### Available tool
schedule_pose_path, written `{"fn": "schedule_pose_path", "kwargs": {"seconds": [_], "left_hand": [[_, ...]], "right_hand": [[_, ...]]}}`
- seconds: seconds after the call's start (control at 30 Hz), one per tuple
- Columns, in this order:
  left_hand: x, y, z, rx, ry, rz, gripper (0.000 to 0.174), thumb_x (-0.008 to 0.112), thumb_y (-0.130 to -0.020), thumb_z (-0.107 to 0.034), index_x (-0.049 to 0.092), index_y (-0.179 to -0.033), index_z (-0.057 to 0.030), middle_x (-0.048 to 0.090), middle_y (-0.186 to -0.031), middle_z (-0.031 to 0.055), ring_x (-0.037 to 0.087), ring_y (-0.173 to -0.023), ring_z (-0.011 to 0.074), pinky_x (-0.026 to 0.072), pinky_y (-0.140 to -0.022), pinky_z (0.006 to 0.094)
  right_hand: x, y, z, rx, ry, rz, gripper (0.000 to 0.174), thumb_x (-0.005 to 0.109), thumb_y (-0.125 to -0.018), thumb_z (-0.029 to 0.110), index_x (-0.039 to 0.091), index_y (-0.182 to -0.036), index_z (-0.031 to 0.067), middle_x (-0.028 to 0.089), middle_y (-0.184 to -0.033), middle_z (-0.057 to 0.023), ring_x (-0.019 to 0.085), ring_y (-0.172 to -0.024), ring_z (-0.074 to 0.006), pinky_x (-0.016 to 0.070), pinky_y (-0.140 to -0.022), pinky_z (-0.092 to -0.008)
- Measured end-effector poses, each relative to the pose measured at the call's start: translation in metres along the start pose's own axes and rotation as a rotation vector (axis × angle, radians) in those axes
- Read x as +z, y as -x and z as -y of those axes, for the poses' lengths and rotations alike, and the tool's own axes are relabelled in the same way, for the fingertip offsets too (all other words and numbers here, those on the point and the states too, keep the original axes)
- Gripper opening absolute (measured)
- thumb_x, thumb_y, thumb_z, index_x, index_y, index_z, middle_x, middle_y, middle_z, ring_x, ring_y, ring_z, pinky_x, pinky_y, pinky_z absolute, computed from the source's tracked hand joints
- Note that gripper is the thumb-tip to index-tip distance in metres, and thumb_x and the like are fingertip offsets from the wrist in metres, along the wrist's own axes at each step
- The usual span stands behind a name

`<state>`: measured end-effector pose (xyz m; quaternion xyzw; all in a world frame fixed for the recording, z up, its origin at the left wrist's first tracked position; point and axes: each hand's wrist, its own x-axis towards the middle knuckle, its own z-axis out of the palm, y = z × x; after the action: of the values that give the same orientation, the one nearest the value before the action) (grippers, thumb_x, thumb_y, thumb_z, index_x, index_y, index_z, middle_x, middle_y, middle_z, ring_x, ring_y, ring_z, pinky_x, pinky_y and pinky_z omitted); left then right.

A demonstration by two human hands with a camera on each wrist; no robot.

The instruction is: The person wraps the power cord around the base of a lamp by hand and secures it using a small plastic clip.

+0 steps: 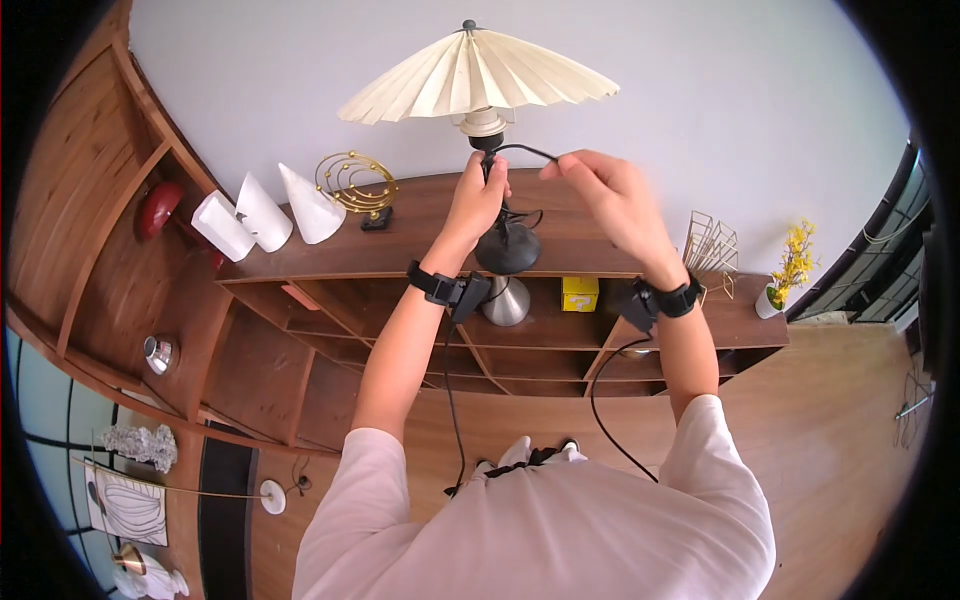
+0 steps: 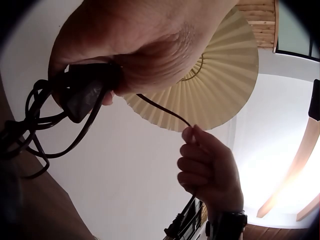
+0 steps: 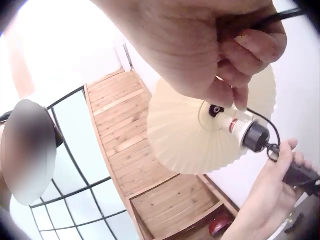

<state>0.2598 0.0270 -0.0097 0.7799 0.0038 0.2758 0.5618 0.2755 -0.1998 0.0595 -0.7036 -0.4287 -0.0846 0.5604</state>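
Note:
A lamp with a cream pleated shade stands upright on the shelf, its dark round base near the front edge. My left hand grips its black stem just below the socket. In the left wrist view, a black block and looped cord hang at the left hand. My right hand pinches the black cord, which runs taut-looking from the stem; the left wrist view also shows the right hand's curled fingers on it.
White cones and a gold ring ornament stand left of the lamp. A silver cone-shaped object and yellow box occupy the compartments below. To the right are a wire ornament and potted yellow flowers.

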Motion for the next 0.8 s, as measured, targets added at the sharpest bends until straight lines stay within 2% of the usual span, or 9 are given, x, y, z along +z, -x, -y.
{"fn": "schedule_pose_path", "kwargs": {"seconds": [0.1,0.27,0.37,0.43,0.53,0.63,0.67,0.7,0.8], "left_hand": [[0.001,-0.002,0.006,0.028,0.041,-0.007,0.028,0.051,-0.109,-0.032,0.054,-0.111,-0.0045,0.058,-0.081,0.0011,0.055,-0.077,0.0107,0.0455,-0.073,0.0287],[0.002,-0.001,0.015,0.113,0.086,-0.021,0.035,0.053,-0.108,-0.039,0.052,-0.104,-0.0044,0.056,-0.079,0.0014,0.053,-0.072,0.0126,0.0448,-0.068,0.0302],[0.000,0.007,-0.001,0.034,-0.086,-0.056,0.041,0.049,-0.108,-0.044,0.052,-0.101,-0.0046,0.056,-0.078,0.0023,0.052,-0.071,0.0135,0.0442,-0.068,0.0307],[0.004,0.021,-0.017,0.031,-0.122,-0.055,0.045,0.046,-0.109,-0.048,0.053,-0.102,-0.0043,0.057,-0.078,0.0032,0.053,-0.070,0.0141,0.0450,-0.069,0.0329],[0.007,0.039,-0.037,0.037,-0.338,-0.148,0.044,0.045,-0.110,-0.046,0.055,-0.108,-0.0027,0.060,-0.079,0.0038,0.057,-0.071,0.0155,0.0482,-0.069,0.0335],[0.009,-0.003,0.038,-0.014,-0.530,-0.222,0.044,0.046,-0.109,-0.045,0.053,-0.110,-0.0017,0.060,-0.079,0.0040,0.059,-0.071,0.0151,0.0488,-0.068,0.0327],[0.011,-0.005,0.040,0.024,-0.501,-0.245,0.054,0.042,-0.108,-0.049,0.054,-0.116,0.0029,0.068,-0.091,0.0272,0.067,-0.086,0.0430,0.0507,-0.078,0.0508],[0.012,-0.006,0.041,0.028,-0.500,-0.246,0.054,0.042,-0.108,-0.049,0.054,-0.116,0.0029,0.068,-0.091,0.0272,0.067,-0.086,0.0430,0.0507,-0.078,0.0508],[0.017,-0.010,0.041,0.050,-0.417,-0.272,0.048,0.043,-0.109,-0.043,0.052,-0.119,0.0033,0.069,-0.098,0.0295,0.066,-0.091,0.0487,0.0499,-0.083,0.0540]], "right_hand": [[0.015,0.019,0.025,0.136,-0.119,0.145,0.029,0.052,-0.102,0.019,0.072,-0.108,-0.0020,0.065,-0.071,-0.0102,0.059,-0.067,-0.0124,0.0490,-0.064,-0.0316],[0.042,0.031,0.059,0.141,-0.182,0.368,0.022,0.051,-0.103,0.013,0.060,-0.109,-0.0071,0.067,-0.070,-0.0140,0.068,-0.057,-0.0247,0.0545,-0.058,-0.0375],[0.065,0.028,0.062,0.042,-0.176,0.378,0.027,0.050,-0.104,0.010,0.059,-0.122,-0.0076,0.067,-0.071,-0.0090,0.066,-0.058,-0.0146,0.0532,-0.057,-0.0292],[0.079,0.018,0.066,0.021,-0.131,0.406,0.027,0.051,-0.104,0.011,0.058,-0.121,-0.0077,0.069,-0.071,-0.0083,0.069,-0.060,-0.0156,0.0554,-0.061,-0.0292],[0.115,0.000,0.056,-0.016,-0.281,0.345,0.025,0.057,-0.101,0.016,0.066,-0.106,-0.0059,0.072,-0.074,-0.0124,0.070,-0.058,-0.0207,0.0556,-0.058,-0.0340],[0.137,-0.024,0.057,0.045,-0.282,0.385,0.027,0.061,-0.099,0.021,0.072,-0.096,-0.0040,0.075,-0.073,-0.0102,0.072,-0.059,-0.0187,0.0565,-0.060,-0.0316],[0.143,-0.031,0.057,0.116,-0.284,0.408,0.030,0.062,-0.100,0.023,0.071,-0.100,-0.0048,0.075,-0.081,-0.0091,0.073,-0.066,-0.0160,0.0578,-0.065,-0.0273],[0.149,-0.037,0.056,0.187,-0.286,0.430,0.032,0.063,-0.101,0.026,0.070,-0.104,-0.0055,0.076,-0.088,-0.0079,0.074,-0.072,-0.0133,0.0592,-0.070,-0.0230],[0.172,-0.049,0.041,0.261,-0.365,0.428,0.031,0.062,-0.101,0.021,0.068,-0.103,-0.0089,0.075,-0.091,-0.0129,0.076,-0.076,-0.0169,0.0623,-0.063,-0.0256]]}}
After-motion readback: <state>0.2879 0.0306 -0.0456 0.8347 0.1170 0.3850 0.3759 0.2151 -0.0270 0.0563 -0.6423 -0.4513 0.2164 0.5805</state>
